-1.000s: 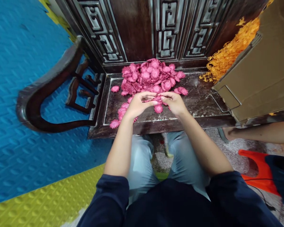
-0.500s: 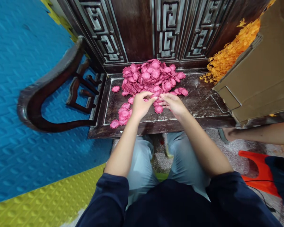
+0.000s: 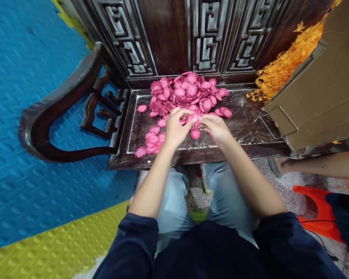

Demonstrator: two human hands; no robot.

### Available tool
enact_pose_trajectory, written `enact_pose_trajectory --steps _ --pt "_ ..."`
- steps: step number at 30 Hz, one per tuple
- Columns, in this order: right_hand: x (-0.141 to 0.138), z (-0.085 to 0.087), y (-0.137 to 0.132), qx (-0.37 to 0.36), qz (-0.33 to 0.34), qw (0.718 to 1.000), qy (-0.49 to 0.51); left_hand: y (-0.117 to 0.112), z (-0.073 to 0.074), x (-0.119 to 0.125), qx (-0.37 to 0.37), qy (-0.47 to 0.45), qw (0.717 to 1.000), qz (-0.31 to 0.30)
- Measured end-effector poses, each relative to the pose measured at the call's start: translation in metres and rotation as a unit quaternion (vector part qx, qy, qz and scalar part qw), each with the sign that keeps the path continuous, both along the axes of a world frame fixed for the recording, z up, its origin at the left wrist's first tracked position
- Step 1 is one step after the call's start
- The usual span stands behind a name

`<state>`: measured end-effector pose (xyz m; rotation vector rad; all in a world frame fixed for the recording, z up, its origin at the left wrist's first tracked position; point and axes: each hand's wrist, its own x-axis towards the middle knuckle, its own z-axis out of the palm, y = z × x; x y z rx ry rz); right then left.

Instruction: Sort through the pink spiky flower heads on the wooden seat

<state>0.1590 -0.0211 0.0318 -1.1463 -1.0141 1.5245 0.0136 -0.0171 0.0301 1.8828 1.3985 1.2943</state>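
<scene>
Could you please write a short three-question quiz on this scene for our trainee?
1. True or false: the left hand and the right hand are both touching a pink flower.
2. Choose one: the sprays beside the cardboard are (a) white, (b) orange, (c) purple.
3. Fill in: from the person's side, the curved wooden armrest stands at the ____ end of the bench.

Key: 1. True. 2. b. 3. left.
</scene>
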Motion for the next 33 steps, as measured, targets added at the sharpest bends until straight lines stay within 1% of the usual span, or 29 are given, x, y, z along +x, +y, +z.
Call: enact_pose_trajectory --steps 3,7,10,14,18,22,28,33 --pt "-0.0014 0.0014 -0.0005 0.022 -0.005 1.000 -0.011 -0.0001 0.0006 -0.0005 0.006 0.006 1.000 0.012" --pt "-0.0010 0.0011 -0.0001 0.048 -0.025 0.998 -0.037 -0.0012 0.0016 -0.0004 0.011 0.011 1.000 0.004" --pt "0.0004 -0.0009 0.0011 0.056 -0.029 0.997 -0.051 -0.0020 0.0014 0.0000 0.022 0.019 1.000 -0.004" --pt "0.0016 -0.0029 0.0009 0.062 -0.033 0.997 -0.039 -0.0021 0.0009 -0.0010 0.035 0.042 0.998 0.005" --pt "0.0029 -0.0014 -0.0008 0.025 -0.007 1.000 0.003 -0.0016 0.0012 -0.0025 0.040 0.071 0.996 0.029" --pt "0.0040 0.0015 -0.0025 -0.014 0.012 0.999 0.038 -0.0003 0.0000 -0.0034 0.026 0.063 0.997 0.032" --pt "0.0004 0.0021 -0.0055 0.001 0.037 0.998 0.047 0.0010 -0.0016 -0.0037 0.034 0.072 0.995 0.054" --pt "-0.0019 0.0011 -0.0046 0.003 0.018 0.999 0.051 0.0019 -0.0027 -0.0030 0.051 0.056 0.996 0.043"
